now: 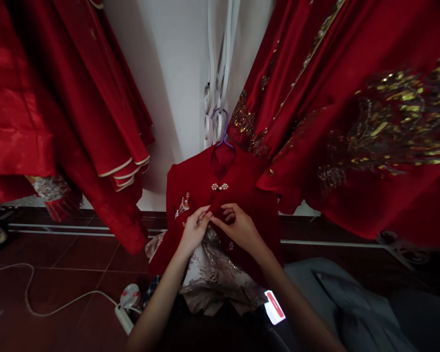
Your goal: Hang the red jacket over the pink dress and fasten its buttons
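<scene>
A red jacket hangs in front of me on a purple hanger, its collar at the top. One pearl-like clasp joins its front below the collar, and a jewelled ornament decorates the left side. At the front opening, below that clasp, my left hand pinches the cloth edge between thumb and fingers. My right hand meets it there, thumb tip against the same edge and fingers curled. Any small fastener between the fingertips is hidden. Shiny patterned beige fabric bunches beneath my wrists.
Red garments hang at left; gold-sequined red garments hang at right. White straps run down the wall. A power strip and white cable lie on the tiled floor at left. A lit screen and grey cloth are lower right.
</scene>
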A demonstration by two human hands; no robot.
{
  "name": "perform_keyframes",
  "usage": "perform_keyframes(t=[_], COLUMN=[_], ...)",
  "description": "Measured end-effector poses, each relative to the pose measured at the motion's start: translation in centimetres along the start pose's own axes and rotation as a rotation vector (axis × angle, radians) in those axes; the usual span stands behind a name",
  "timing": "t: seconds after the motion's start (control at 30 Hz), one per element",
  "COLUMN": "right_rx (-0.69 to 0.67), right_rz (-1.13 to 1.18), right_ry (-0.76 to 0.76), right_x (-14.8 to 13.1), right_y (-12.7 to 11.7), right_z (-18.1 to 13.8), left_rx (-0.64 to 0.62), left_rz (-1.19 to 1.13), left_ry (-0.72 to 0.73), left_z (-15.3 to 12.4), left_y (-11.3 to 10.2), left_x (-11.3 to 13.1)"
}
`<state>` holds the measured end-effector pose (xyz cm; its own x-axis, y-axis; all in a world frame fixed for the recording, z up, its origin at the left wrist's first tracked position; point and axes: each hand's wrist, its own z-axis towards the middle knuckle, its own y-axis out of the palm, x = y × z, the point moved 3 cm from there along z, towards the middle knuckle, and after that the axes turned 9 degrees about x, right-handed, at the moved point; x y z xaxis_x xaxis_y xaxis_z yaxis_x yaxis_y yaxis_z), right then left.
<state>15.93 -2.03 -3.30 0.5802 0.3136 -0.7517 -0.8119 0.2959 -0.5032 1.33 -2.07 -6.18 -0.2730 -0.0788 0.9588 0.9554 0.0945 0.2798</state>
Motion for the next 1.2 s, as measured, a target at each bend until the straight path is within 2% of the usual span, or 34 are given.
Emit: perform_keyframes(t=[0.13, 0.27, 0.4, 0.47, 0.53, 0.6, 0.73, 0.87, 0.93, 1.07, 1.2], right_rx=[0.005, -0.036, -0.005, 0.017, 0.032, 0.032, -0.063, -0.11, -0.071, 0.035, -0.006], right_rz=[0.028, 0.152, 0.245, 0.247, 0.253, 0.276, 0.466, 0.663, 0.662, 0.549, 0.466], right_ry=[0.023, 0.06, 0.094, 0.1, 0.107, 0.121, 0.2, 0.217, 0.168, 0.072, 0.026], right_x=[-0.1, -0.5, -0.4, -0.3, -0.2, -0.2, -1.4, -3.3, -3.5, -1.9, -0.5], right_y=[1.4, 2.5, 2.7, 2.4, 1.9, 1.3, 0.0, -0.6, 0.3, 4.6, 7.8], right_z=[-0.5, -0.7, -0.7, -0.6, -0.4, -0.1, 0.5, 1.5, 2.3, 4.2, 5.4], left_rx=[0.055, 0.023, 0.034, 0.132, 0.295, 0.385, 0.293, 0.274, 0.283, 0.276, 0.24], left_rz=[0.014, 0.08, 0.171, 0.254, 0.317, 0.329, 0.296, 0.248, 0.221, 0.189, 0.173], left_ry=[0.003, 0.025, 0.101, 0.218, 0.361, 0.414, 0.323, 0.305, 0.314, 0.32, 0.287], left_z=[0.0, 0.0, 0.8, 1.9, 3.4, 5.0, 7.1, 6.9, 6.6, 6.3, 6.0], left_y=[-0.7, -1.1, -1.9, -3.0, -4.6, -5.9, -6.7, -6.4, -6.2, -5.7, -5.5], left_x=[0.3, 0.4, 0.6, 0.8, 0.9, 0.5, -0.9, -1.1, -0.9, -0.1, 0.2])
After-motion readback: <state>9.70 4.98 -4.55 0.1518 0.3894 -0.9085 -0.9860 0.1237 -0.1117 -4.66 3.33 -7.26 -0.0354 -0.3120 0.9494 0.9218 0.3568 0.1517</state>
